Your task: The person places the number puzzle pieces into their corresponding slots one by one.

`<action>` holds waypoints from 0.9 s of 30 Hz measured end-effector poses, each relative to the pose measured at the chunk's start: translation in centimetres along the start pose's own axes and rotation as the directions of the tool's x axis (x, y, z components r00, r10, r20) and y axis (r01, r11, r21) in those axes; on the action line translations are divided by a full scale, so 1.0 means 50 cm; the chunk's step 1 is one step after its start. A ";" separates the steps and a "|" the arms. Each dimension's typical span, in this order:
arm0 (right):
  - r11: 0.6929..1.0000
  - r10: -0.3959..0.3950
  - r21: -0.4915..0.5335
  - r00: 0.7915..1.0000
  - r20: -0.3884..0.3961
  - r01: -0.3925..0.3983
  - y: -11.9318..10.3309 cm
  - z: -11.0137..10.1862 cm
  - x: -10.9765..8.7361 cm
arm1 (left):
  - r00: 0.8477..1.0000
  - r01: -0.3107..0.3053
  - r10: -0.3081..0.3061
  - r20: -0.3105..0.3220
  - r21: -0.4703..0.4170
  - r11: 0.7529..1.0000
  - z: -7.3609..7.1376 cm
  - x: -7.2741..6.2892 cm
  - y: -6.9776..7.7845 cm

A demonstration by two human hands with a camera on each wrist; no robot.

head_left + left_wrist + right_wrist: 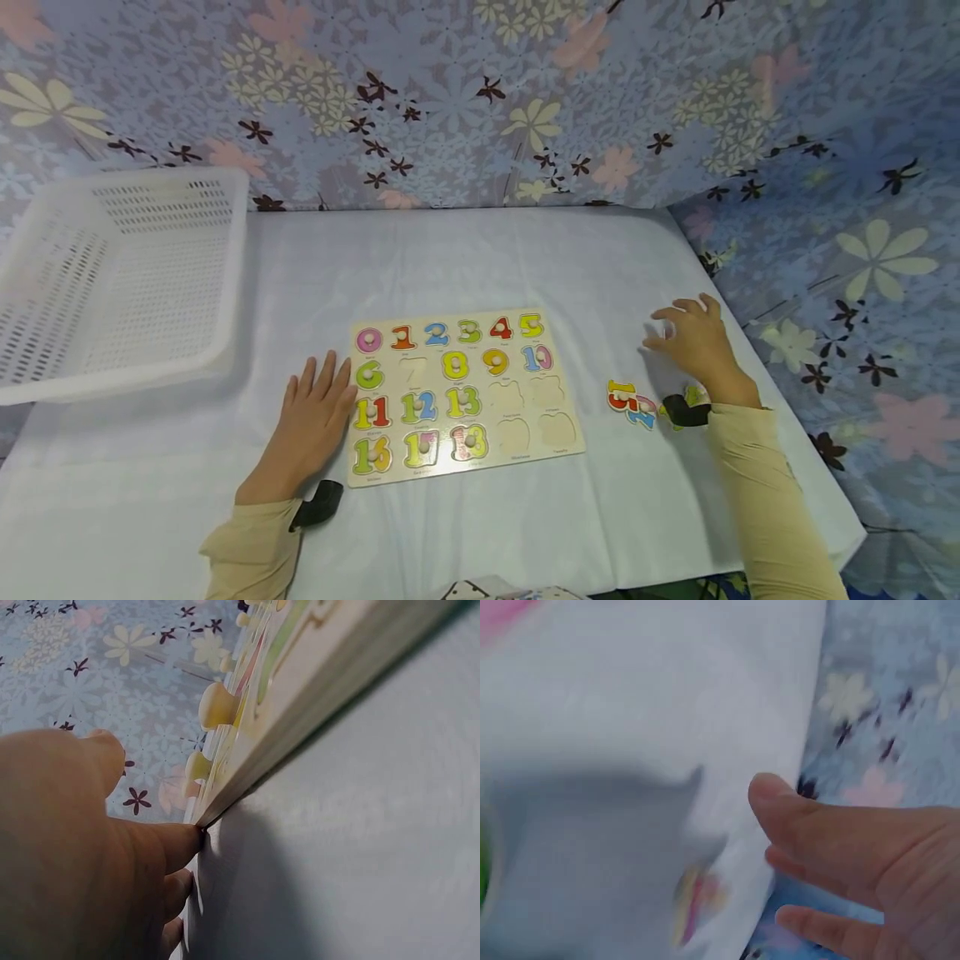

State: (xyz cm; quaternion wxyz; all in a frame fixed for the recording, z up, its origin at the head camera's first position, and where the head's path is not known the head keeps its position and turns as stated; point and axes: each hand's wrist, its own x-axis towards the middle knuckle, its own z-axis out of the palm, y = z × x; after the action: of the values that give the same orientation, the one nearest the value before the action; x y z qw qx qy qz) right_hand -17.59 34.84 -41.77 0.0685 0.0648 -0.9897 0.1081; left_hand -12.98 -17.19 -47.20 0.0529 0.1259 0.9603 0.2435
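Note:
A wooden number puzzle board lies on the white cloth, with knobbed number pieces in many recesses and several bare recesses, including the seven's. My left hand rests flat beside it, fingers straight; in the left wrist view a fingertip touches the board's edge. Over the cloth to the right hovers my right hand, fingers spread and loosely bent, holding nothing visible. Near it lie a red and yellow number piece, a blue and pink one and a green-yellow one, partly hidden by the wrist camera.
At the left stands a white perforated plastic basket. Floral fabric hangs along the back and right of the cloth-covered table. In the right wrist view a small yellow and pink shape is blurred.

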 end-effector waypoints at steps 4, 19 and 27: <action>0.996 0.089 -0.015 0.996 0.020 -0.089 0.041 0.003 -0.018 | 1.000 -0.003 0.003 -0.005 -0.007 1.000 -0.002 -0.001 -0.001; 0.997 0.082 0.003 0.991 0.101 -0.083 0.038 0.015 -0.022 | 1.000 -0.019 0.019 -0.009 -0.027 0.999 0.000 0.001 -0.003; 1.000 0.012 0.015 0.991 0.132 -0.015 0.040 0.013 -0.027 | 1.000 -0.018 0.018 -0.008 -0.030 0.999 0.000 0.000 -0.005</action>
State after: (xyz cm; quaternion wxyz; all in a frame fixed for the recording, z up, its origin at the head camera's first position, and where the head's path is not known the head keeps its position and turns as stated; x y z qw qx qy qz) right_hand -16.63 36.80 -43.01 0.0019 0.0657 -0.9915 0.1122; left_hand -13.02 -17.40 -47.32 0.0486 0.1328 0.9555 0.2589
